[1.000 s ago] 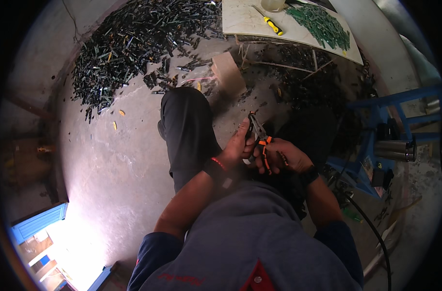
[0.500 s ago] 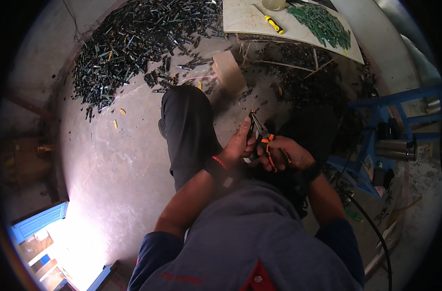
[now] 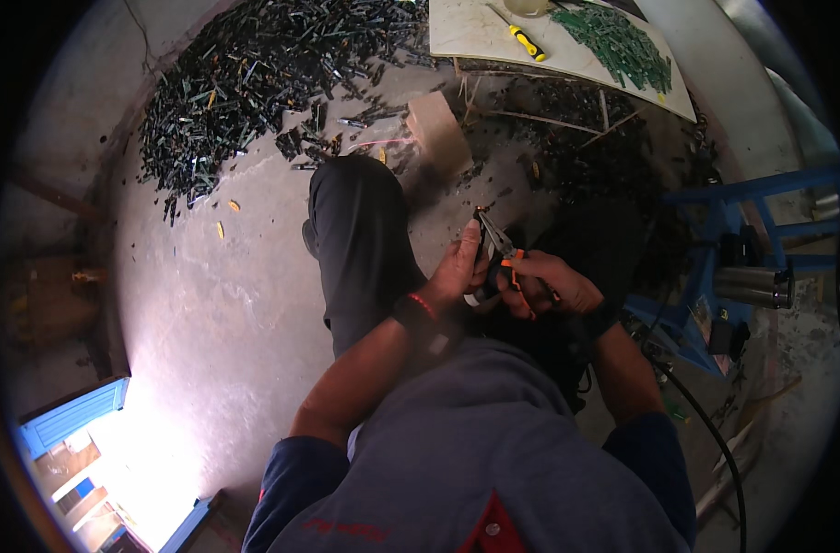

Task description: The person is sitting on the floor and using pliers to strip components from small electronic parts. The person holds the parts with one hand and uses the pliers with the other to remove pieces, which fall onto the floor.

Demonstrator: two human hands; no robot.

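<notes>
My left hand [image 3: 457,269] is closed around a narrow dark piece [image 3: 479,227], with the thumb lying along it and its upper end standing out past the thumb tip. My right hand [image 3: 556,282] grips long-nosed pliers [image 3: 501,241] with orange and black handles. The metal jaws point up and left and meet the dark piece near its upper end; whether they are clamped on it is too small to tell. Both hands are close together above my lap, and part of the handles is hidden by my right fingers.
A large heap of dark narrow pieces [image 3: 245,83] covers the floor at the far left. A pale board [image 3: 466,32] bears a yellow-black screwdriver [image 3: 528,43] and green strips [image 3: 618,48]. Beyond my knees stands a brown block [image 3: 440,132]; a blue stool [image 3: 761,217] is at right.
My right fingers have wrapped more closely around the pliers' handles, and the jaws have tilted slightly more to the left. The rest of the view has shifted a little with my head.
</notes>
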